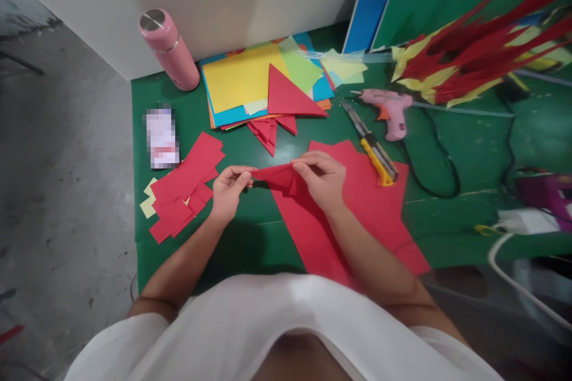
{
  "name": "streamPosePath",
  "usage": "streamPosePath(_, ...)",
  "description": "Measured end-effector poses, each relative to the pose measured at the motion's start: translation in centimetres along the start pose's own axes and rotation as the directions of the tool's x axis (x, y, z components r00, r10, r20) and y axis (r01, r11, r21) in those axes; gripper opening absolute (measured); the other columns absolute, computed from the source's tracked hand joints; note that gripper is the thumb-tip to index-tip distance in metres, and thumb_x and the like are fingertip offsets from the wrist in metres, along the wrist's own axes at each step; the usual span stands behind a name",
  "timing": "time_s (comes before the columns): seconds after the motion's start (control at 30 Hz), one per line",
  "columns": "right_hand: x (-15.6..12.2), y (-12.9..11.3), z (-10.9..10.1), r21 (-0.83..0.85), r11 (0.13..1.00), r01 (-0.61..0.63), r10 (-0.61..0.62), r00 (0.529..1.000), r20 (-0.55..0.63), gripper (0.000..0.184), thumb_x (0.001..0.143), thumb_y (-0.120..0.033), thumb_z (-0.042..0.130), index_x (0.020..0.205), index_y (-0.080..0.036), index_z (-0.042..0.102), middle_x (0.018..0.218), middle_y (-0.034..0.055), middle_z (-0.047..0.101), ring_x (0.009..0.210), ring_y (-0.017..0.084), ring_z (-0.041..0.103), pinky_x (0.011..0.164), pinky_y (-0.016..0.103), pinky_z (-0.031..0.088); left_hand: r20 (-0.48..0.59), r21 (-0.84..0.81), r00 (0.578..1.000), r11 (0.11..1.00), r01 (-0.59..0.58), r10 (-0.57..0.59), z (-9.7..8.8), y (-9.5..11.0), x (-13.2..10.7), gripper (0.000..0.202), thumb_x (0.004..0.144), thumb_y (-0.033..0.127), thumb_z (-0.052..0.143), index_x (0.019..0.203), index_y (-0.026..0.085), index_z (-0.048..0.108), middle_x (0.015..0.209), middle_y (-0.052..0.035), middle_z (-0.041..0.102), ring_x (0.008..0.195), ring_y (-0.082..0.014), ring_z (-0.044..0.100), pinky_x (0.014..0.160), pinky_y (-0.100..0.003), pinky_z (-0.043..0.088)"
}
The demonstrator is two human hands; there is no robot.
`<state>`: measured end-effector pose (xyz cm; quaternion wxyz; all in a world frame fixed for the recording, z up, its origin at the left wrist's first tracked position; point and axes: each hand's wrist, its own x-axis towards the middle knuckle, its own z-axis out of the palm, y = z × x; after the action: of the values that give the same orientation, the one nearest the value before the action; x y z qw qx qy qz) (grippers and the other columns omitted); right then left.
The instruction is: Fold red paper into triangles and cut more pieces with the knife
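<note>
My left hand (pixel 229 189) pinches the left end of a small folded red paper piece (pixel 276 177) just above the green table (pixel 447 149). My right hand (pixel 322 177) grips the right end of the same piece with curled fingers. Under my right hand and forearm lie large red paper sheets (pixel 379 202). A heap of cut red paper strips (pixel 185 186) lies left of my left hand.
A stack of coloured paper (pixel 250 80) topped by a red triangle (pixel 288 95) lies behind. A pink bottle (pixel 170 47), a yellow utility knife (pixel 373 146), a pink glue gun (pixel 388 110) with black cord, and red-yellow paper spikes (pixel 473 50) are nearby. A blurred card (pixel 161 138) lies at left.
</note>
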<state>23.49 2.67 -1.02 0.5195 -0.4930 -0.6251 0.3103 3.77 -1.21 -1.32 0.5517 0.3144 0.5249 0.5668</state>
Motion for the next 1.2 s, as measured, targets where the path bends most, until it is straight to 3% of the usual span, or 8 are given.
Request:
streamPosePath(0.17, 0.1, -0.4, 0.1, 0.031, 0.999, -0.027, 0.025, 0.996, 0.082, 0.010, 0.083, -0.028, 0.071, 0.074, -0.025, 0.075, 0.073, 0.0010, 0.072, 0.068, 0.016, 0.067, 0.065, 0.032, 0.056, 0.138, 0.210, 0.984, 0.968, -0.141, 0.113, -0.2, 0.0, -0.1, 0.034, 0.071, 0.036, 0.082, 0.095, 0.021, 0.063, 0.078, 0.0006, 0.066, 0.072, -0.0108, 0.065, 0.067, -0.021, 0.052)
streamPosePath(0.3, 0.0, -0.6, 0.4, 0.051, 0.998, -0.021, 0.013, 0.987, 0.160, 0.009, 0.083, -0.027, 0.072, 0.074, -0.025, 0.074, 0.074, 0.0009, 0.073, 0.068, 0.016, 0.067, 0.065, 0.031, 0.056, 0.206, 0.383, 0.968, 0.898, -0.215, 0.144, -0.3, -0.1, -0.3, 0.017, 0.078, 0.029, 0.073, 0.090, 0.021, 0.064, 0.086, -0.0018, 0.067, 0.077, -0.0132, 0.065, 0.068, -0.023, 0.051)
streamPosePath(0.4, 0.0, -0.5, 0.6, 0.038, 0.999, -0.015, 0.007, 0.979, 0.204, 0.009, 0.083, -0.027, 0.072, 0.074, -0.024, 0.075, 0.074, 0.0006, 0.074, 0.067, 0.015, 0.067, 0.065, 0.030, 0.055, 0.354, 0.500, 0.917, 0.791, -0.351, 0.183, -0.3, 0.0, -0.3, 0.004, 0.082, 0.024, 0.067, 0.085, 0.023, 0.067, 0.086, -0.0028, 0.070, 0.078, -0.0159, 0.065, 0.073, -0.028, 0.051)
streamPosePath(0.53, -0.2, -0.4, 0.9, 0.001, 1.000, 0.026, -0.025, 0.960, 0.277, 0.011, 0.084, -0.029, 0.071, 0.075, -0.025, 0.076, 0.073, 0.0001, 0.074, 0.067, 0.015, 0.067, 0.065, 0.029, 0.055, 0.497, 0.529, 0.836, 0.681, -0.506, 0.234, -0.1, 0.2, -0.1, 0.011, 0.087, 0.022, 0.062, 0.083, 0.026, 0.072, 0.085, -0.0032, 0.075, 0.080, -0.0191, 0.068, 0.081, -0.035, 0.051)
streamPosePath(0.63, -0.2, -0.2, 0.9, -0.022, 0.999, 0.039, -0.031, 0.955, 0.294, 0.011, 0.086, -0.031, 0.069, 0.079, -0.026, 0.076, 0.076, 0.0006, 0.075, 0.070, 0.016, 0.068, 0.067, 0.030, 0.055, 0.466, 0.525, 0.848, 0.692, -0.495, 0.253, 0.0, 0.0, 0.0, 0.014, 0.088, 0.024, 0.062, 0.083, 0.028, 0.075, 0.084, -0.0028, 0.076, 0.078, -0.0195, 0.068, 0.079, -0.036, 0.052)
streamPosePath(0.73, -0.3, 0.2, 0.8, -0.068, 0.997, 0.048, -0.025, 0.950, 0.310, 0.018, 0.087, -0.036, 0.068, 0.101, -0.028, 0.076, 0.082, 0.0007, 0.075, 0.071, 0.016, 0.068, 0.069, 0.031, 0.055, 0.371, 0.546, 0.883, 0.702, -0.457, 0.287, -0.2, -0.2, 0.1, 0.014, 0.087, 0.023, 0.064, 0.084, 0.029, 0.077, 0.084, -0.0027, 0.076, 0.078, -0.0191, 0.068, 0.076, -0.034, 0.053)
streamPosePath(0.9, -0.2, 1.2, 0.2, -0.155, 0.978, 0.139, -0.078, 0.935, 0.346, 0.033, 0.095, -0.025, 0.054, 0.125, -0.029, 0.064, 0.090, 0.0014, 0.075, 0.084, 0.019, 0.069, 0.079, 0.035, 0.055, 0.247, 0.609, 0.921, 0.691, -0.390, 0.302, -0.6, -0.2, 0.3, 0.013, 0.085, 0.020, 0.065, 0.087, 0.026, 0.077, 0.097, -0.0049, 0.072, 0.075, -0.0154, 0.064, 0.061, -0.026, 0.049)
streamPosePath(1.2, 0.3, 1.6, -0.7, -0.230, 0.942, 0.243, -0.128, 0.896, 0.424, 0.028, 0.092, -0.021, 0.057, 0.117, -0.028, 0.066, 0.092, 0.0043, 0.075, 0.087, 0.022, 0.069, 0.080, 0.040, 0.055, 0.328, 0.717, 0.861, 0.490, -0.495, 0.389, -1.1, -0.7, 0.7, 0.017, 0.085, 0.016, 0.061, 0.093, 0.024, 0.074, 0.095, -0.0062, 0.070, 0.091, -0.0215, 0.065, 0.084, -0.038, 0.052)
